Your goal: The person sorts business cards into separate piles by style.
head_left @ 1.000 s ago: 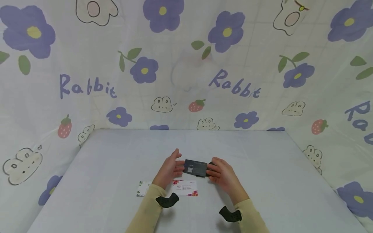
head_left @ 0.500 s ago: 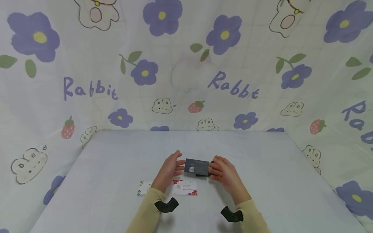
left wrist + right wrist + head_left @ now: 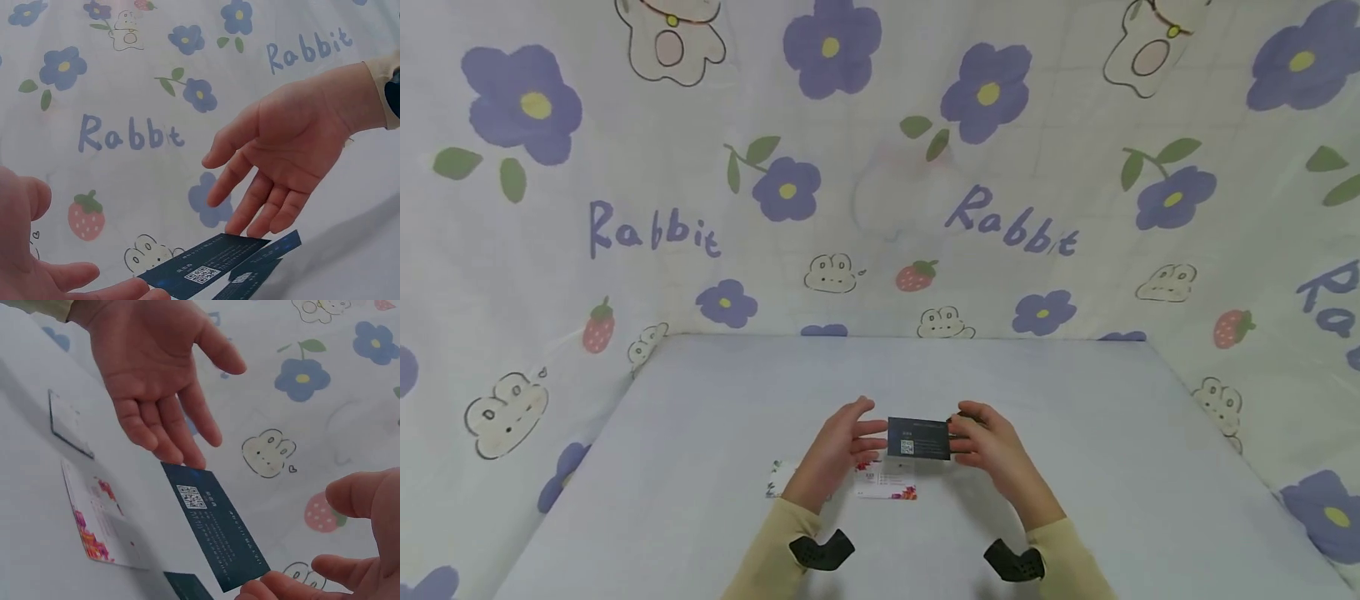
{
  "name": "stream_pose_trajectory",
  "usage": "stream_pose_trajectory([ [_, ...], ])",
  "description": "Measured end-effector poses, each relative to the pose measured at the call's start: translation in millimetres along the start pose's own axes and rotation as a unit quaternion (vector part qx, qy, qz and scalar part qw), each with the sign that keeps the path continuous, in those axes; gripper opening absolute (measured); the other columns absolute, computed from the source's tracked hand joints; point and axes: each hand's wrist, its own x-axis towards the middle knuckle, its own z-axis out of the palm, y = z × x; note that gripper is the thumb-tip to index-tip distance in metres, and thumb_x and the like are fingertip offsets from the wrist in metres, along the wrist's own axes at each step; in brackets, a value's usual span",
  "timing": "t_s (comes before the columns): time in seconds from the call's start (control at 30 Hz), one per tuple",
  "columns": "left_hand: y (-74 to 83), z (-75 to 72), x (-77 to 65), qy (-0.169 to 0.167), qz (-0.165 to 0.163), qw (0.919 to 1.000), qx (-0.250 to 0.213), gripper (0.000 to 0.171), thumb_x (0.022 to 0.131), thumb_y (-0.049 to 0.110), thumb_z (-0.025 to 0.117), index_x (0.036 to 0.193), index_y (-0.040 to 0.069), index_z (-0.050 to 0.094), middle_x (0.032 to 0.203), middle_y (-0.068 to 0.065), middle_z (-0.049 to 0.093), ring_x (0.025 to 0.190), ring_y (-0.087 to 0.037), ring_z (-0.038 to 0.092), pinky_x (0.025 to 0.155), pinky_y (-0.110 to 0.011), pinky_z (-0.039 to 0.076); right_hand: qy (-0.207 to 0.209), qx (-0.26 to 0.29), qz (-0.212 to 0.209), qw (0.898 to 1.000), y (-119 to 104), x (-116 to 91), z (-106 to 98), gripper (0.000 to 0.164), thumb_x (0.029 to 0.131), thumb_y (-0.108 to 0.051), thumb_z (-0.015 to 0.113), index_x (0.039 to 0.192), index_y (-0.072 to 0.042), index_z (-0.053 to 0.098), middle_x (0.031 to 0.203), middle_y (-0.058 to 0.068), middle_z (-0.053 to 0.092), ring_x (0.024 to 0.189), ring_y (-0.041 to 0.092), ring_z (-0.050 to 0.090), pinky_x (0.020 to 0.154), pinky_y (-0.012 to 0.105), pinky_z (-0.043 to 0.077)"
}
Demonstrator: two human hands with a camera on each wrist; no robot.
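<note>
Several dark business cards (image 3: 918,438) are held level between my two hands, clear of the white table. The top one carries a QR code and small print. Fingertips of my left hand (image 3: 835,457) meet its left end, thumb raised apart. At the other end, the straight fingers of my right hand (image 3: 1000,448) touch the edge, thumb also apart. In the left wrist view, more dark cards (image 3: 247,281) stick out unevenly beneath the top card (image 3: 203,265). Below on the table lies a white business card with red flowers (image 3: 887,488), partly covered in the head view.
A second white card with green leaf print (image 3: 777,479) lies left of the flowered one, partly behind my left hand. The white table (image 3: 1075,400) reaches back to a curtain (image 3: 880,208) printed with flowers, rabbits and strawberries. Black wrist pieces (image 3: 822,550) sit at both sleeves.
Both hands have brought the dark cards nearer to me, so they now overlap the flowered card in the head view. The lower dark card no longer shows there. The head view has shifted slightly.
</note>
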Motion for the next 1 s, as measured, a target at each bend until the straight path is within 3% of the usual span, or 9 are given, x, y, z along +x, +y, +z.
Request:
stream_pose_trajectory([
  [0.2,-4.7,9.4,-1.5,-0.011,-0.009,0.9998,0.011,0.064,0.109,0.045,0.039,0.156,0.002,0.031,0.146,-0.028,0.054,0.112,-0.030,0.068,0.098,-0.039,0.055,-0.005,-0.013,0.007,1.000,2.5,-3.3,-13.1,0.054,0.104,-0.023,0.056,0.150,0.001,0.041,0.129,0.029,0.064,0.086,0.018,0.070,0.074,0.027,0.059],
  [0.67,-8.4,19.6,2.5,-0.021,-0.013,0.9996,0.012,0.064,0.109,0.045,0.040,0.156,0.003,0.031,0.143,-0.026,0.056,0.107,-0.025,0.068,0.093,-0.031,0.056,-0.008,-0.011,0.004,1.000,-1.0,-2.4,-25.5,0.053,0.104,-0.022,0.057,0.149,0.002,0.042,0.118,0.023,0.068,0.078,0.016,0.067,0.066,0.023,0.056],
  [1.0,-13.4,25.0,2.3,-0.042,-0.014,0.9986,0.027,0.072,0.107,0.051,0.041,0.156,-0.001,0.029,0.142,-0.026,0.057,0.111,-0.027,0.068,0.093,-0.029,0.057,-0.011,-0.081,0.007,0.997,1.9,-3.3,-30.4,0.055,0.103,-0.026,0.058,0.149,0.001,0.043,0.122,0.029,0.067,0.079,0.019,0.069,0.072,0.031,0.060],
])
